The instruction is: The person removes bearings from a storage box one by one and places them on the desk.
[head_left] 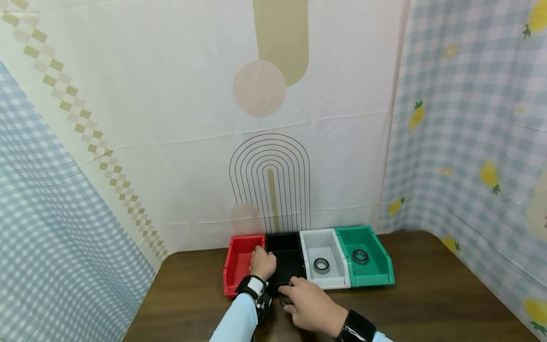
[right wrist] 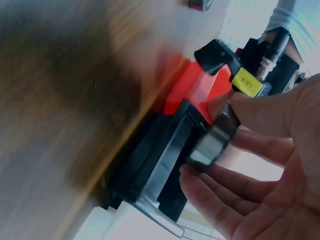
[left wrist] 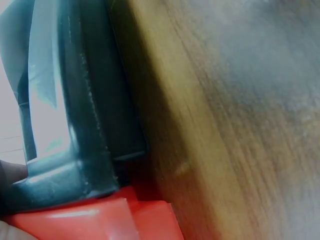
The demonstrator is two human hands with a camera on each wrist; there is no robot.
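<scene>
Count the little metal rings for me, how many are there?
3. One ring lies in the white bin, one in the green bin, and the right hand pinches a third by the black bin. The hands may hide more.

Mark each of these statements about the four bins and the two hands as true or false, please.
1. The white bin holds a bearing ring. True.
2. The green bin is empty. False: it holds a bearing ring too.
3. The left hand rests at the wall between the red bin and the black bin. True.
4. The right hand is inside the green bin. False: it pinches a ring at the black bin's front edge.
</scene>
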